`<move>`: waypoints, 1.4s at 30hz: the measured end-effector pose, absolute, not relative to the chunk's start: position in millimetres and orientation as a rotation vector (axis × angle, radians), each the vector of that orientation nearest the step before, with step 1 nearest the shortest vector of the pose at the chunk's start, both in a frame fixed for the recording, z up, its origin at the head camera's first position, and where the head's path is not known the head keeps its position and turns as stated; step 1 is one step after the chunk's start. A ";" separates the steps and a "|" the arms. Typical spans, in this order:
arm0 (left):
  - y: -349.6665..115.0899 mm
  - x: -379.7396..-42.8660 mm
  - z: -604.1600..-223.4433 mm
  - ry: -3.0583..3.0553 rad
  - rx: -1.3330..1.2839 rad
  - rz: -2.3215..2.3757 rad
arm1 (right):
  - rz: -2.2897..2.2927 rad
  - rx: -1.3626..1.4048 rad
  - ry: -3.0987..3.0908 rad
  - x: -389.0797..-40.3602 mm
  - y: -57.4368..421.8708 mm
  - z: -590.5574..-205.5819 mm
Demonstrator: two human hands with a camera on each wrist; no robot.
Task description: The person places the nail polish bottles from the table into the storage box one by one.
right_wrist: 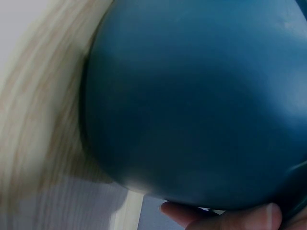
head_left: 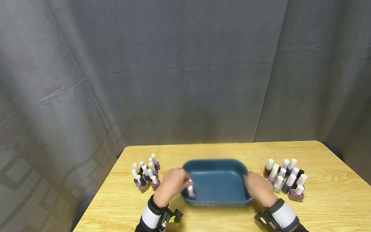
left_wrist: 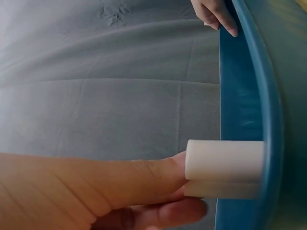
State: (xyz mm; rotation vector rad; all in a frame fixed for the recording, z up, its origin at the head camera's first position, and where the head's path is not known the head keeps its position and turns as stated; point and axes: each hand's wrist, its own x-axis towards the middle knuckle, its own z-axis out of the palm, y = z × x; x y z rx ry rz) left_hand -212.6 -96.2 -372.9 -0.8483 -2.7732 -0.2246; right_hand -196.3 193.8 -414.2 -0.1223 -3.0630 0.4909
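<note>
Over the left end of a blue plastic tray (head_left: 218,203) is my left hand (head_left: 174,182). In the left wrist view its thumb and fingers pinch the white cap of a nail polish bottle (left_wrist: 223,189). Beside that, a nail polish bottle with purple polish (head_left: 190,192) stands in the tray. My right hand (head_left: 258,187) reaches over the tray's right rim, fingers pointing down. A small white piece, seemingly a bottle cap (left_wrist: 206,24), shows at its fingertips; the rest is hidden by the hand and rim.
A group of nail polish bottles (head_left: 145,170) stands on the wooden table (head_left: 214,219) left of the tray. Another group (head_left: 287,177) stands to its right, close to my right hand. Grey curtains (head_left: 185,80) hang behind the table.
</note>
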 end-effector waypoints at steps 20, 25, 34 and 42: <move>-96.7 -211.1 -370.7 -2.786 -0.905 -0.202 | 0.496 -0.144 -3.075 -196.9 193.7 -414.9; -96.5 -210.6 -371.4 -2.769 -0.908 -0.190 | 0.500 -0.148 -3.080 -197.6 193.7 -415.4; -95.6 -210.5 -370.9 -2.774 -0.891 -0.185 | 0.500 -0.134 -3.060 -196.2 193.7 -414.9; -95.8 -210.2 -370.6 -2.780 -0.883 -0.197 | 0.502 -0.145 -3.071 -195.3 192.7 -413.4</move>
